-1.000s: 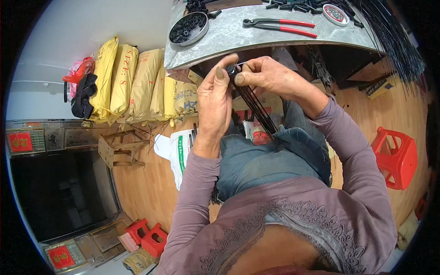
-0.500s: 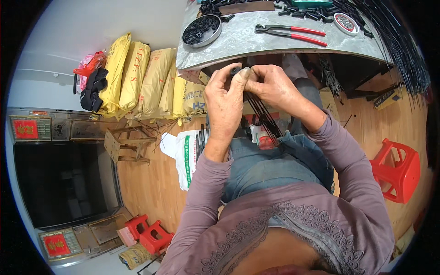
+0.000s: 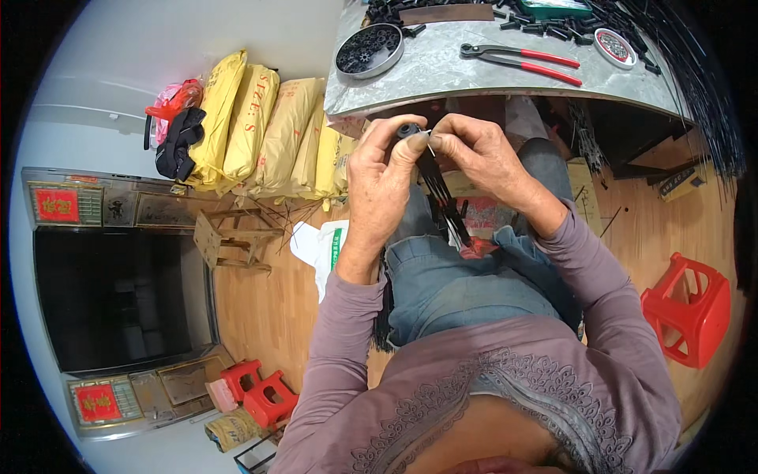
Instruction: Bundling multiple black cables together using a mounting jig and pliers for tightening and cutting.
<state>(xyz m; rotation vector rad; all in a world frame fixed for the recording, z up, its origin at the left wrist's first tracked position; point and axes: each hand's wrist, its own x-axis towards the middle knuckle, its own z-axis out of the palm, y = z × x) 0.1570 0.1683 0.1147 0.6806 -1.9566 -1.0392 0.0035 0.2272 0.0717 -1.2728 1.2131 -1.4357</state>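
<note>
In front of the table edge, my left hand [image 3: 375, 182] is closed around the round black hub of what looks like an umbrella frame [image 3: 440, 189]. Thin black ribs hang from it in a bundle, slanting down toward my lap. My right hand [image 3: 493, 162] is close beside the hub, thumb and forefinger pinched together. A short, thin, pale piece like wire shows at those fingertips, touching or nearly touching the left thumb. Fingers cover part of the hub.
On the grey table [image 3: 438, 75] lie red-handled pincers [image 3: 521, 62], a round tray [image 3: 371, 71] of black toothed hubs, a small dish [image 3: 615, 47] of metal bits and many black tubes. Black rods [image 3: 695, 103] overhang the right edge. Yellow sacks [image 3: 253, 118] stand left, a red stool [image 3: 687, 308] right.
The scene has shifted rightward in the picture while my hands stay near the same spot in it. The pale wire-like piece now shows at the right fingertips, and more of the hub is visible.
</note>
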